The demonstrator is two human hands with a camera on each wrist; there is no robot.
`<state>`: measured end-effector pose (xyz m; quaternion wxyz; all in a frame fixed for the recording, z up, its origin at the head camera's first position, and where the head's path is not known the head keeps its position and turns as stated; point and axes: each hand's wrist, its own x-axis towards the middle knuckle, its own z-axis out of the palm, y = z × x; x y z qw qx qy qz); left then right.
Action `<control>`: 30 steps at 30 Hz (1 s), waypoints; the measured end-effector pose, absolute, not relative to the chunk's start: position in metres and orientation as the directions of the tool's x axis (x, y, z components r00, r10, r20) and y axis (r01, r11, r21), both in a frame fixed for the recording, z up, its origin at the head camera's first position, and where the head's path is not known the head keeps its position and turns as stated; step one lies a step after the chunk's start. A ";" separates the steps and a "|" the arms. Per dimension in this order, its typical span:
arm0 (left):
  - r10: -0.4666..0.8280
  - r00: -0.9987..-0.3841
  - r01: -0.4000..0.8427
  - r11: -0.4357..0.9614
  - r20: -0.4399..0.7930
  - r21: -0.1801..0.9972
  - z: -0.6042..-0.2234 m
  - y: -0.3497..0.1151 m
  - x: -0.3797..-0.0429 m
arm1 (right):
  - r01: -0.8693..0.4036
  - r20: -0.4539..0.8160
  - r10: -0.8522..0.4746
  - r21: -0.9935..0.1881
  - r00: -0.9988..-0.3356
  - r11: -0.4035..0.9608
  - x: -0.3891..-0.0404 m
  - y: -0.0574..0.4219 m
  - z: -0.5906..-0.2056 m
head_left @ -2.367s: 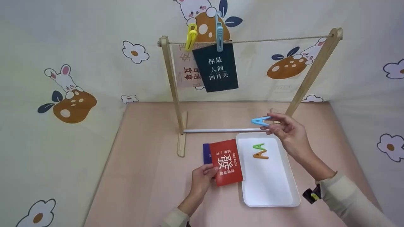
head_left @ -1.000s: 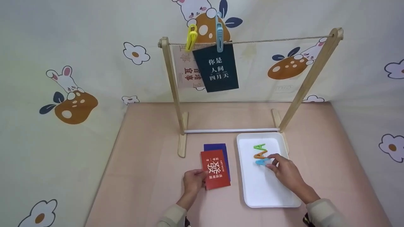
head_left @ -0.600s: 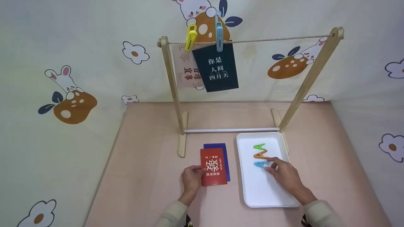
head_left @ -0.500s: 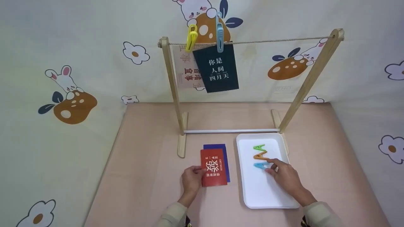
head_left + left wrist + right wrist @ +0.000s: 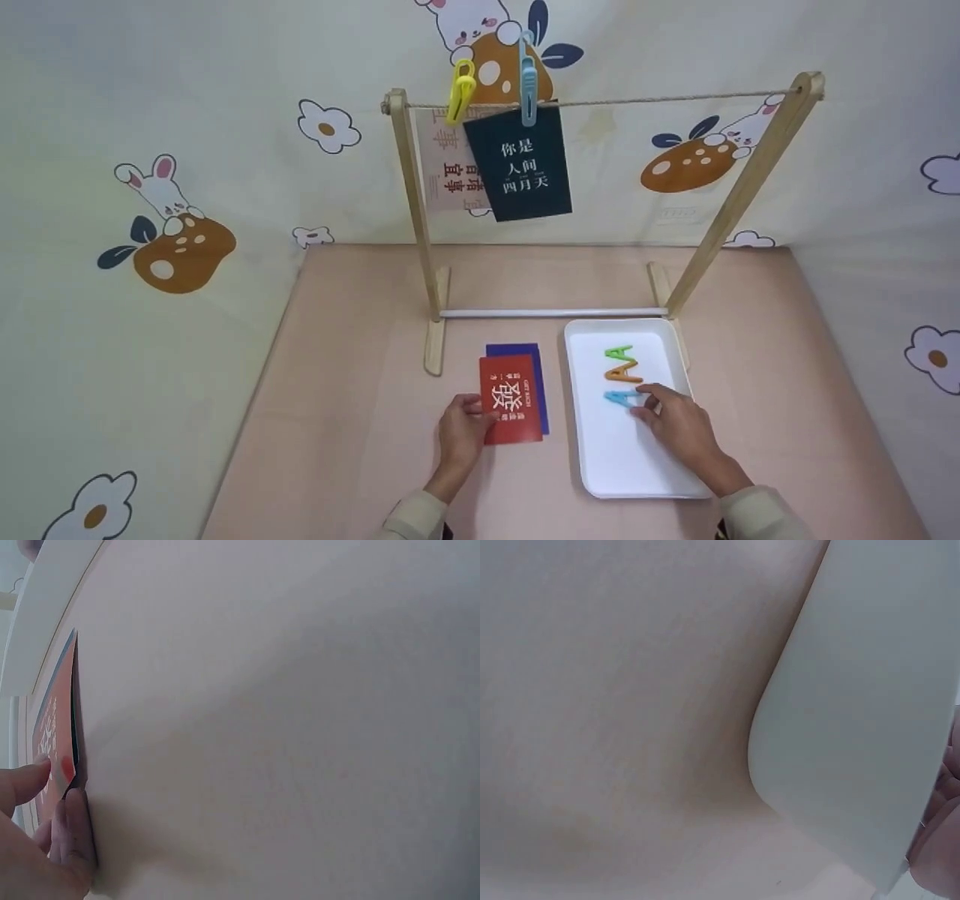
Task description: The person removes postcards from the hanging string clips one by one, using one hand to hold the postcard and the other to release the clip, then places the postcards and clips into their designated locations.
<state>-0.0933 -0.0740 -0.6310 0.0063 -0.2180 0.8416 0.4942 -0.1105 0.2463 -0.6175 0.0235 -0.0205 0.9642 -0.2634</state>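
My left hand [image 5: 461,431] pinches the left edge of a red card [image 5: 517,379] with Chinese characters, thumb on top. The card overlaps a dark blue card [image 5: 512,349] on the table. In the left wrist view, the red card's near edge [image 5: 67,720] is lifted a little. Over the white tray [image 5: 630,472], my right hand [image 5: 682,427] holds the leg ends of a light blue clothespin [image 5: 621,398] between thumb and forefinger. Orange [image 5: 622,372] and green clothespins [image 5: 618,352] lie above it in the tray. The tray wall [image 5: 855,690] hides most of my right fingers in the right wrist view.
Behind the cards and tray stands a wooden frame [image 5: 739,191] with a cord [image 5: 660,98]. A yellow clothespin [image 5: 460,91] and a blue one [image 5: 528,90] are clipped there, with a pink card [image 5: 444,169] and a dark green card [image 5: 525,165] hanging below.
My right hand has brought the light blue clothespin down into the tray, below the orange one. My left hand has shifted the red card left, off the tray's edge and over the blue card.
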 end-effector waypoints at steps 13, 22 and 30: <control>-0.309 -0.935 -0.308 0.471 -0.173 0.827 -0.632 -0.076 -0.086 | -0.061 0.000 -0.070 -0.494 -0.998 0.868 -0.109 0.247 -0.619; -0.268 -0.937 -0.329 0.469 -0.222 0.820 -0.624 -0.083 -0.089 | -0.068 0.062 -0.042 -0.509 -0.997 0.858 -0.105 0.244 -0.615; -0.171 -0.948 -0.318 0.452 -0.269 0.833 -0.615 -0.093 -0.093 | -0.138 0.211 -0.038 -0.484 -0.977 0.864 -0.101 0.239 -0.609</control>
